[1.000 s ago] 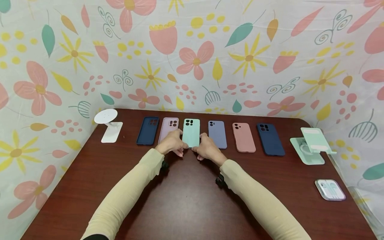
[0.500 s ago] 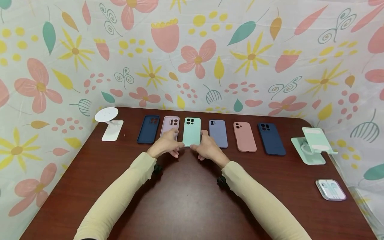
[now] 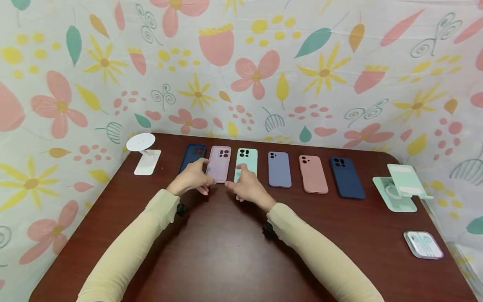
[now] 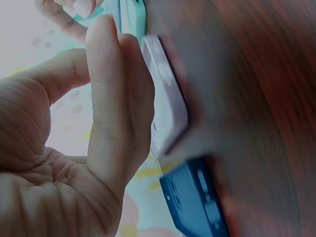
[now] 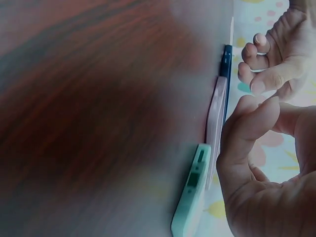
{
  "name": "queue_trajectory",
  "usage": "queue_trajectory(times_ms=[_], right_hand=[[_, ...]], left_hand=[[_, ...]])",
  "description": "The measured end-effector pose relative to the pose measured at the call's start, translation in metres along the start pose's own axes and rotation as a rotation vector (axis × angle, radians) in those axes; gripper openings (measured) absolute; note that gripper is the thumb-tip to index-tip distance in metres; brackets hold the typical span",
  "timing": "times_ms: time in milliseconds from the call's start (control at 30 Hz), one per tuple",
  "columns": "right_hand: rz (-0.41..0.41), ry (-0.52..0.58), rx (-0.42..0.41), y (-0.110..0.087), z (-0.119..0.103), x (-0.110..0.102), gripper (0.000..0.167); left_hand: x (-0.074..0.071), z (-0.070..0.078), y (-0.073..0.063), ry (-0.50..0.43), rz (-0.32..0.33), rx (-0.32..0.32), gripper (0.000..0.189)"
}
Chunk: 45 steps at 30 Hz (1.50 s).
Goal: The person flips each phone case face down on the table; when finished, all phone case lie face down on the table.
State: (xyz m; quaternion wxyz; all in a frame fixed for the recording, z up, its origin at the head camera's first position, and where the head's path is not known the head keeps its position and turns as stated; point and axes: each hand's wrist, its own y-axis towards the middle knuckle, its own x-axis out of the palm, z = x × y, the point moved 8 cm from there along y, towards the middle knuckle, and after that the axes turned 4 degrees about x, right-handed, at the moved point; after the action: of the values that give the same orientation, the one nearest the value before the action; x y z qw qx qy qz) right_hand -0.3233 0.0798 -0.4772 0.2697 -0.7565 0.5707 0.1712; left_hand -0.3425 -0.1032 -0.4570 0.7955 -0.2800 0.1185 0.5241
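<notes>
A lilac phone case (image 3: 218, 165) lies on the table between my two hands. My left hand (image 3: 191, 177) is at its left side, thumb near its lower edge, over the lower part of a dark blue phone case (image 3: 193, 153). My right hand (image 3: 247, 184) is at its lower right, in front of a mint phone case (image 3: 252, 157) whose lower part it hides. In the left wrist view the fingers (image 4: 111, 98) are bent loosely, apart from the lilac case. The right wrist view has the fingers (image 5: 237, 148) bent with nothing between them.
To the right in the same row lie a grey-blue case (image 3: 279, 170), a pink case (image 3: 313, 174) and another dark blue case (image 3: 347, 178). A white stand (image 3: 147, 162) is at the left, a mint stand (image 3: 394, 197) and boxed earphones (image 3: 423, 245) at the right.
Both hands have moved left, away from the mint case and toward the lilac one. The row of cases looks unchanged; the head view has shifted slightly.
</notes>
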Motion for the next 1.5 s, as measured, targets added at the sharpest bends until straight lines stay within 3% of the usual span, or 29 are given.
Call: queue_trajectory(times_ms=[33, 200, 367, 567, 1000, 1500], right_hand=[[-0.004, 0.003, 0.022, -0.006, -0.009, 0.000, 0.078], [-0.016, 0.009, 0.044, 0.009, -0.017, 0.013, 0.082], [-0.028, 0.000, 0.087, 0.022, -0.018, 0.024, 0.086], [-0.049, -0.018, 0.118, 0.031, -0.016, 0.033, 0.075], [-0.053, -0.061, 0.172, 0.036, -0.017, 0.037, 0.068], [-0.070, -0.019, 0.201, 0.043, -0.009, 0.039, 0.089]], left_hand=[[-0.003, -0.001, 0.001, 0.007, -0.004, -0.007, 0.096], [-0.013, -0.004, 0.008, 0.050, -0.019, -0.036, 0.100], [-0.013, -0.002, 0.017, 0.121, -0.056, -0.051, 0.103], [-0.010, -0.002, 0.021, 0.196, -0.088, -0.069, 0.104], [-0.005, -0.009, 0.028, 0.194, -0.124, -0.089, 0.103], [-0.006, -0.012, 0.028, 0.172, -0.109, -0.095, 0.080]])
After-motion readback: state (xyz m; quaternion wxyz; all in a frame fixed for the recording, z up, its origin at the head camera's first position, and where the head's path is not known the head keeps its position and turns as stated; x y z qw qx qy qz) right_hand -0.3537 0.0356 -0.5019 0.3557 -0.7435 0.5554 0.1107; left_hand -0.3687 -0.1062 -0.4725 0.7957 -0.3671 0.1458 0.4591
